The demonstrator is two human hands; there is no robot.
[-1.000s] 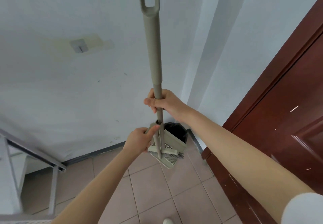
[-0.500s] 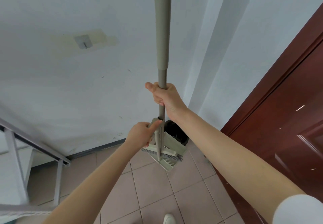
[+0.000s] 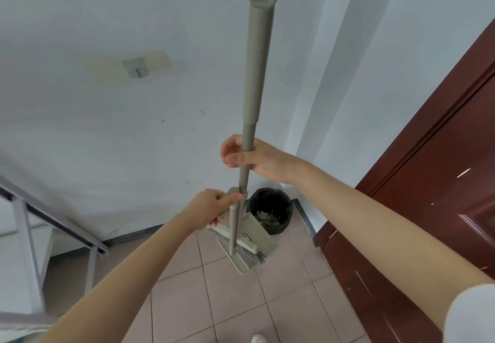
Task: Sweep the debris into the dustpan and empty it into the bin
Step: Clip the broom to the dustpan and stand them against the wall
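Note:
I hold a grey-green broom [image 3: 257,74] upright by its long handle, with my right hand [image 3: 249,156] wrapped around the thin lower shaft. My left hand [image 3: 209,208] grips the top of the dustpan handle [image 3: 233,224] just below. The dustpan [image 3: 255,238] hangs above the tiled floor with the broom's bristle head [image 3: 238,246] lying against it. Behind them in the corner stands a bin [image 3: 270,208] lined with a black bag, with pale scraps of debris [image 3: 267,218] inside.
A white wall [image 3: 134,141] rises straight ahead with a small hook plate [image 3: 135,68] on it. A dark red door [image 3: 428,208] is on the right. A grey metal stair railing [image 3: 48,230] slopes at the left. Pink floor tiles [image 3: 214,302] lie below, with a shoe tip [image 3: 258,338].
The bin's open top and the scraps in it show more clearly beside the dustpan. My right hand has loosened slightly on the broom shaft. The view has shifted a little.

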